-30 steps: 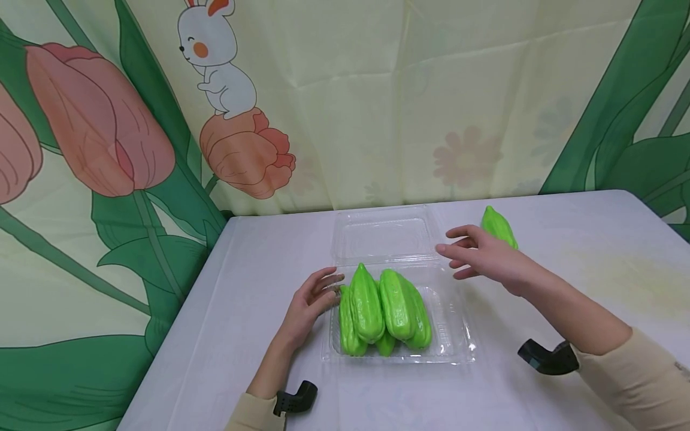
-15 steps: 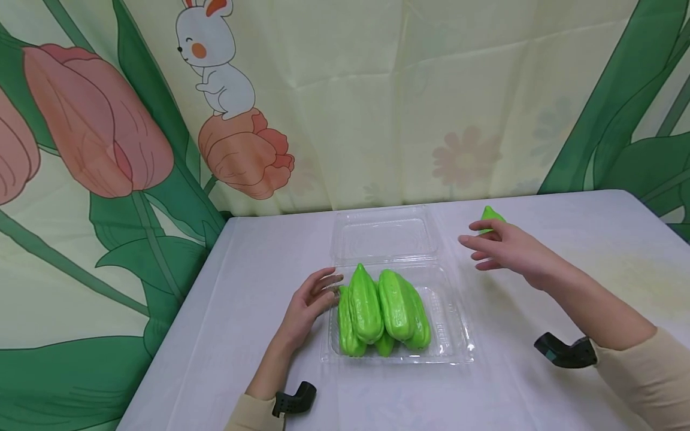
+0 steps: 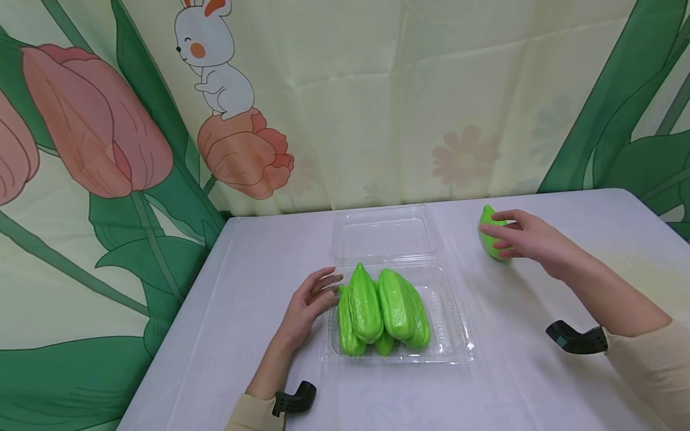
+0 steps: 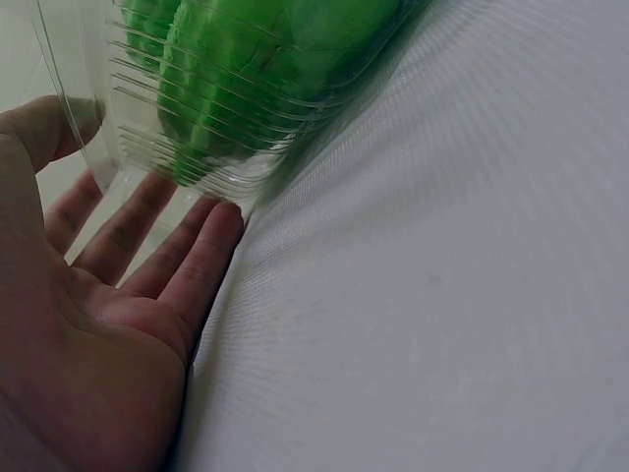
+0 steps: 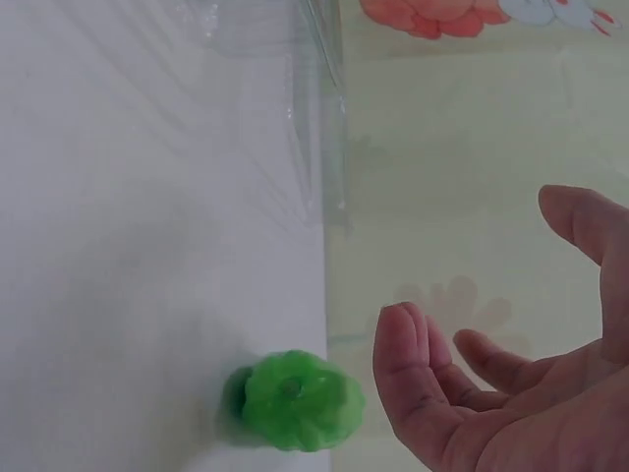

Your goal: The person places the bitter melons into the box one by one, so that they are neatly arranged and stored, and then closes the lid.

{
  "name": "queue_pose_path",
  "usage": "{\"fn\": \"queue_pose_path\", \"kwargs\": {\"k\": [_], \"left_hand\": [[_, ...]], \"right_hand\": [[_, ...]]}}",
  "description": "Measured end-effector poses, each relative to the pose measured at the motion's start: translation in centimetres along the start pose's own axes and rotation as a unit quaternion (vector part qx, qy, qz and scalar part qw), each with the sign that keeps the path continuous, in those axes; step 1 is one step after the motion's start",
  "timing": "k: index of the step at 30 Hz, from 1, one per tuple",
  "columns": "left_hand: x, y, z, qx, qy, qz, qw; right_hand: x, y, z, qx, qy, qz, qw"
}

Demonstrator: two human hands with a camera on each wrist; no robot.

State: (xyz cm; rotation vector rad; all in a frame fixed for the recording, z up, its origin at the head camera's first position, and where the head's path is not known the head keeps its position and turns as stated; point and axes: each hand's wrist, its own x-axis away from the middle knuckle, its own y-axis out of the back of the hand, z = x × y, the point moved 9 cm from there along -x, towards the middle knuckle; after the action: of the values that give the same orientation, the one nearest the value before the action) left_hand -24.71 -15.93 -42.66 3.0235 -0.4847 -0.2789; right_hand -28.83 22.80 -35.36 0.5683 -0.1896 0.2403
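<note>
Several glossy green bitter melons [image 3: 365, 305] lie side by side in a clear plastic clamshell box [image 3: 450, 317], its lid folded back behind it. At the box's left side my left hand [image 3: 308, 305] rests with loosely extended fingers; in the left wrist view its fingertips lie right at the ribbed wall, below the rim. One more bitter melon [image 3: 488, 246] lies alone toward the back right of the table. My right hand [image 3: 530, 240] hovers over it with fingers spread and nothing held, partly hiding it. The right wrist view shows that melon [image 5: 300, 398] end-on, apart from the fingers.
A white cloth covers the table [image 3: 259, 263]. The box's clear lid [image 3: 385, 233] lies flat toward the back edge. Behind the table hangs a printed curtain [image 3: 366, 120] with tulips and a rabbit. Each wrist wears a black camera mount [image 3: 577, 338].
My right hand has moved right, from beside the box to over the lone bitter melon. The left hand, the box and the melons in it have stayed in place.
</note>
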Motion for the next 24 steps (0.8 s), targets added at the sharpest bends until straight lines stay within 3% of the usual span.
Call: {"fn": "queue_pose_path", "kwargs": {"k": [24], "left_hand": [[-0.1, 0.1, 0.2, -0.009, -0.002, -0.007, 0.9999]], "right_hand": [[-1.6, 3.2, -4.3, 0.026, -0.058, -0.030, 0.9975]]}}
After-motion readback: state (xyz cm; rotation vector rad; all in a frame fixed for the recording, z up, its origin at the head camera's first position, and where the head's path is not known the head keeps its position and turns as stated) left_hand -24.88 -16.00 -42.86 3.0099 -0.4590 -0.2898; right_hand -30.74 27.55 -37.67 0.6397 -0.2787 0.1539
